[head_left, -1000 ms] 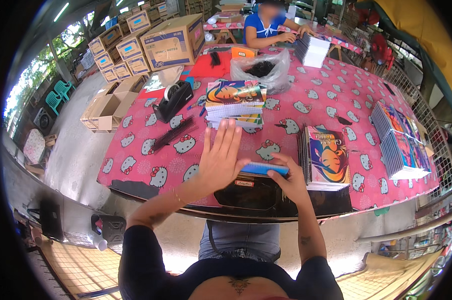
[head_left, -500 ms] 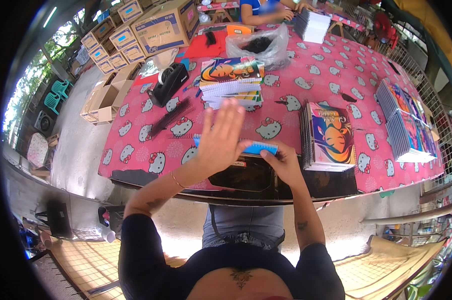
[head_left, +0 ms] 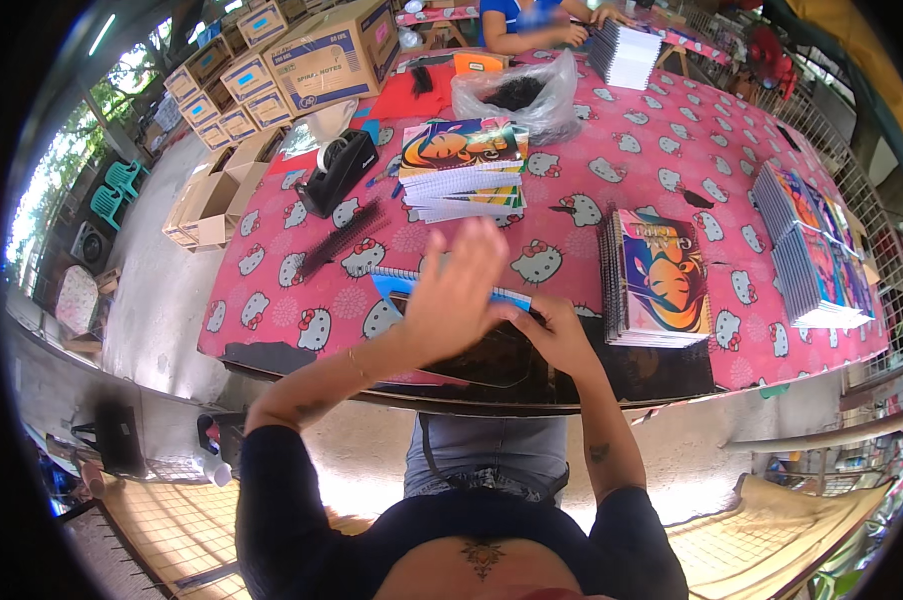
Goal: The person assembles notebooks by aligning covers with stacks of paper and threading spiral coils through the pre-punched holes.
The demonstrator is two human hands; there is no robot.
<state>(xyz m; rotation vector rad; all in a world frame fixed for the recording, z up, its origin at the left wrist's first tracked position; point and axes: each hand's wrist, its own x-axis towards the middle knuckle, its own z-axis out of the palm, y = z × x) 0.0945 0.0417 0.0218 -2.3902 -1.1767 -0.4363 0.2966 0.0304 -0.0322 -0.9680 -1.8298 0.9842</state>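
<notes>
A blue spiral notebook point(head_left: 390, 288) is held near the front edge of the table, with a dark coil along its far edge. My left hand point(head_left: 459, 292) lies across its middle, fingers stretched out and slightly blurred, hiding much of the cover and coil. At the notebook's right end, my right hand point(head_left: 560, 338) grips the edge between thumb and fingers. Beyond my left hand stands a stack of spiral notebooks point(head_left: 464, 165) with a colourful cartoon cover on top. Loose black spiral coils point(head_left: 344, 240) lie to the left of that stack.
A black tape dispenser point(head_left: 337, 172) sits at the left, near cardboard boxes point(head_left: 332, 60). Notebook stacks point(head_left: 660, 275) point(head_left: 817, 250) stand to the right. Farther back are a plastic bag point(head_left: 562, 100) of black coils and a co-worker point(head_left: 532, 35) beside white notebooks point(head_left: 625, 55).
My left hand has slid a little to the right across the notebook. The notebook has tilted, showing more of its left end, and the coil that stuck out there no longer shows.
</notes>
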